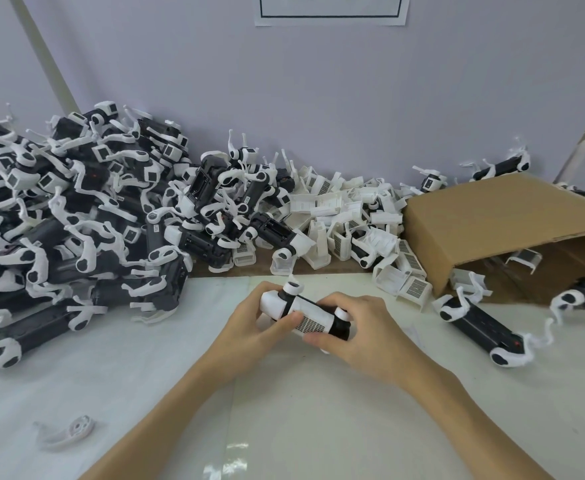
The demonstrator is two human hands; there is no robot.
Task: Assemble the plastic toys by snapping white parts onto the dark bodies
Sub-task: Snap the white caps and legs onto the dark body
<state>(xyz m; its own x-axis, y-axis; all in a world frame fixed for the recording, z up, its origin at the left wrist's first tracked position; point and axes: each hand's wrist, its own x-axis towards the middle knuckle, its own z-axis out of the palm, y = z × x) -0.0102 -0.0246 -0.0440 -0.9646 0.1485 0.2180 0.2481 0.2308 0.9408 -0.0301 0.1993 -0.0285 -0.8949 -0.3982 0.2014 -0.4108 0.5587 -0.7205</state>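
Your left hand (249, 327) and right hand (349, 332) grip one toy (304, 315) between them at the centre of the table (145, 375), fingers curled round its ends, left thumb pressed on the white grilled cover. At 10 o'clock lies a heap of toys (76, 209); at 12 o'clock, loose white covers (346, 209). A tipped cardboard box (498, 216) sits at 2 o'clock, with a dark body (478, 327) just beside it. A white leg part (69, 433) lies at 8 o'clock.

Black-and-white toy (304, 315) with a gridded white cover; brown box (512, 216); lilac wall (318, 98).
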